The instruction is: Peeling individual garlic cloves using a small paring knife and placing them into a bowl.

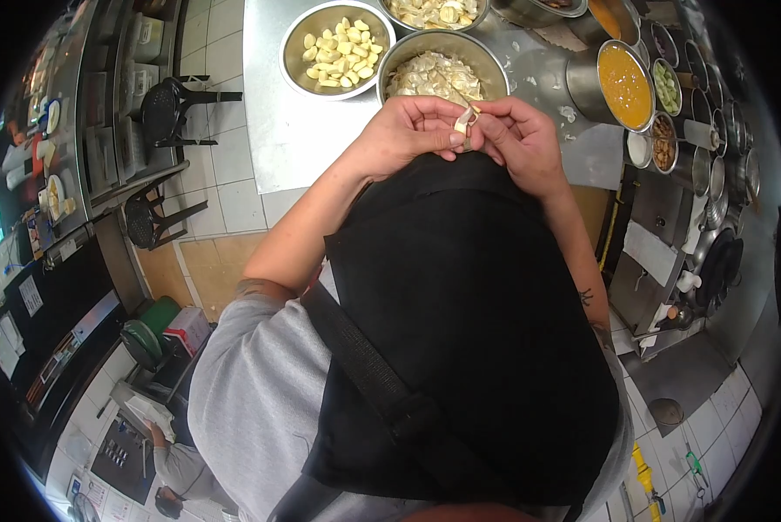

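Observation:
A pale garlic clove with loose skin on it is pinched between the thumb and fingers of my left hand. My right hand meets it from the other side, its fingertips at the clove's skin. A thin narrow blade, seemingly of a small knife, sticks out from the right fingers; its handle is hidden. Just beyond both hands stands a steel bowl of papery garlic skins. To its left, another steel bowl holds peeled garlic cloves.
A third bowl of garlic stands at the back of the steel table. Skin scraps lie at right, near a pot of orange liquid and several ingredient containers. Black plastic chairs stand left. Another person is lower left.

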{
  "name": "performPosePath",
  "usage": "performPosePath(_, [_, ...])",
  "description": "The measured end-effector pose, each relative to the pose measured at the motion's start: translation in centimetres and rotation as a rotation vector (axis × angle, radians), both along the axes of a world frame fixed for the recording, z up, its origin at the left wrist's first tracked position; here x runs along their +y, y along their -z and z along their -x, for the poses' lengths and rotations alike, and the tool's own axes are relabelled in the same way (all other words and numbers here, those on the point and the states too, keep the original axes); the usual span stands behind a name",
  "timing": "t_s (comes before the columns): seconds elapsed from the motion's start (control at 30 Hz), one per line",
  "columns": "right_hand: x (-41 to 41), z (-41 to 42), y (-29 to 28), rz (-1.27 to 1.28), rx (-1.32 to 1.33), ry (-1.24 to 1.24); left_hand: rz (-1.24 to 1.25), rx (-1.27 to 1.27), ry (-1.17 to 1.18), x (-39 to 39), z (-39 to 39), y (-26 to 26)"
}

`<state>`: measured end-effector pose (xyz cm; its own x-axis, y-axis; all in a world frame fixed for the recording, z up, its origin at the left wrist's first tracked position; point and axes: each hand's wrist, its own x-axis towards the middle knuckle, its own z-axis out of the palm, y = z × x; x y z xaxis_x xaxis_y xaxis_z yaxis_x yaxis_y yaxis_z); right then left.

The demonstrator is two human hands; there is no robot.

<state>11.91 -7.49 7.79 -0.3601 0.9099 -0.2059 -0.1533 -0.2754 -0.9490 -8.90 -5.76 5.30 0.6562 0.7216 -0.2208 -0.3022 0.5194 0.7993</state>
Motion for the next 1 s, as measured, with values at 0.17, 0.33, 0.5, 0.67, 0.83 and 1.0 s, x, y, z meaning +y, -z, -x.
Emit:
performPosePath(0.17, [0.5, -0.1, 0.3, -0.037, -0.047, 0.146, 0.006, -0.009, -0.032, -0.3, -0.3, 0.1])
performPosePath(0.33, [0.4, -0.3, 0.2, 0.014, -0.083, 0.117, 0.105, -0.021, -0.131, -0.2, -0.7, 0.6])
performPosePath(0.5, [0.0, 0.1, 0.1, -0.043, -0.164, 0.006, 0.145, -0.063, -0.340, 0.1, -1.2, 0.8])
performPosePath(0.67, [-0.1, 0.3, -0.4, -0.073, -0.178, -0.050, 0.124, -0.065, -0.334, 0.1, -1.4, 0.5])
performPosePath(0.83, [-0.2, 0.3, -0.2, -0.092, -0.179, -0.037, 0.106, -0.061, -0.341, 0.0, -1.4, 0.4])
performPosePath(1.0, [0.1, -0.1, 0.5, -0.230, -0.302, -0.036, 0.085, -0.066, -0.328, -0.1, -1.3, 0.5])
